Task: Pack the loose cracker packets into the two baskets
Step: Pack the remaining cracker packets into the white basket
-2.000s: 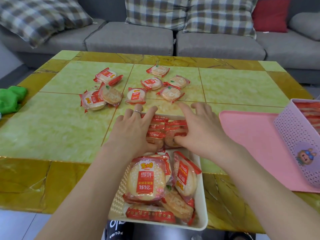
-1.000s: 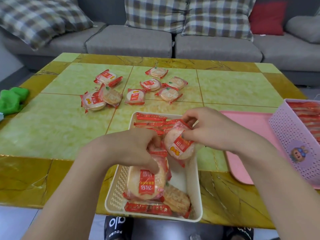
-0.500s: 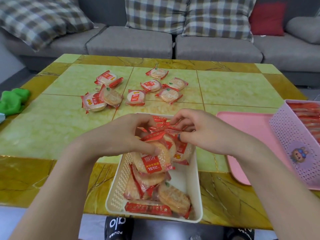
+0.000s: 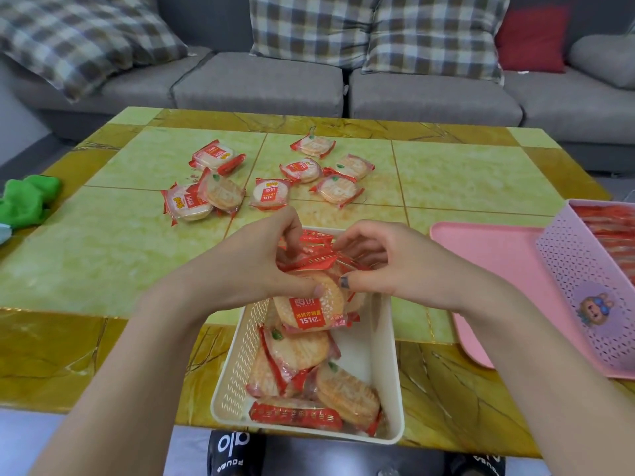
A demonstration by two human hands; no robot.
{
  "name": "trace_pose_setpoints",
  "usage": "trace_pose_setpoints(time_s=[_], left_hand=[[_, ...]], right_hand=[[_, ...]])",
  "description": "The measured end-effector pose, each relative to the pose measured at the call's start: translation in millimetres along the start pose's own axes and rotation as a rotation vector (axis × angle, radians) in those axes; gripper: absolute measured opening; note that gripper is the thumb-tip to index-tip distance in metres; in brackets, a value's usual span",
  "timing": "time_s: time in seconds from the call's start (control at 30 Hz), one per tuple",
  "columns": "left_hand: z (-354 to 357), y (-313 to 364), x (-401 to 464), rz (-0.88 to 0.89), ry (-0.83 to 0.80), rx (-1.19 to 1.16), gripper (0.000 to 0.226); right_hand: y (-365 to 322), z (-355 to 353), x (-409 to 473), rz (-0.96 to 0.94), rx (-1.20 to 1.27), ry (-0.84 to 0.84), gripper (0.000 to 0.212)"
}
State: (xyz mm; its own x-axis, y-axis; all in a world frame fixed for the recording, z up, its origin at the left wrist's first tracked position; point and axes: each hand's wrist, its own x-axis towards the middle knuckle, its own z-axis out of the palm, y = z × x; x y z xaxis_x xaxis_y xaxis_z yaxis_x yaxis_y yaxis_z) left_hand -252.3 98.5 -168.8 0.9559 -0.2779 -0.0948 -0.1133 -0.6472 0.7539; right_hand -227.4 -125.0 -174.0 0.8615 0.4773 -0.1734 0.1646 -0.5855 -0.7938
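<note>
A white basket (image 4: pixel 237 365) stands at the table's near edge with several red-and-clear cracker packets inside. My left hand (image 4: pixel 254 266) and my right hand (image 4: pixel 388 266) meet above its far half and together grip a bunch of upright cracker packets (image 4: pixel 309 307). More packets lie flat in the basket's near end (image 4: pixel 347 393). Several loose cracker packets (image 4: pixel 269 194) are scattered on the table beyond the basket. A pink basket (image 4: pixel 584 290) holding packets stands at the right.
The pink basket rests on a pink tray (image 4: pixel 488 255). A green cloth (image 4: pixel 27 201) lies at the table's left edge. A grey sofa (image 4: pixel 261 84) with checked cushions runs behind the yellow-green table (image 4: pixel 103 255). Black slippers (image 4: pixel 233 451) show below the near edge.
Both hands lifted from pressing packets at the basket's far end, gathered packets up and now hold them upright as a bunch. The flat packets near the front shifted.
</note>
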Motion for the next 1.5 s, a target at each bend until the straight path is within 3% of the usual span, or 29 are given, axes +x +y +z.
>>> trace_pose_setpoints(time_s=[0.27, 0.5, 0.67, 0.8, 1.3, 1.5], left_hand=[[-6, -4, 2, 0.036, -0.038, 0.013, 0.034], [-13, -5, 3, 0.097, -0.011, 0.249, 0.025], [5, -7, 8, 0.082, 0.010, 0.440, 0.024], [17, -14, 12, 0.122, 0.018, 0.592, 0.026], [20, -25, 18, 0.132, 0.067, 0.768, 0.029], [27, -28, 18, 0.169, 0.117, 0.845, 0.047]], right_hand=[[0, 4, -1, -0.048, -0.146, 0.094, 0.040], [-27, 2, -16, -0.148, -0.470, 0.212, 0.036], [-25, 16, -14, -0.112, -0.581, 0.107, 0.042], [-12, 25, -7, -0.093, -0.651, 0.107, 0.050], [-17, 34, -8, -0.134, -0.841, 0.271, 0.041], [-18, 38, -8, -0.078, -0.914, 0.303, 0.041]])
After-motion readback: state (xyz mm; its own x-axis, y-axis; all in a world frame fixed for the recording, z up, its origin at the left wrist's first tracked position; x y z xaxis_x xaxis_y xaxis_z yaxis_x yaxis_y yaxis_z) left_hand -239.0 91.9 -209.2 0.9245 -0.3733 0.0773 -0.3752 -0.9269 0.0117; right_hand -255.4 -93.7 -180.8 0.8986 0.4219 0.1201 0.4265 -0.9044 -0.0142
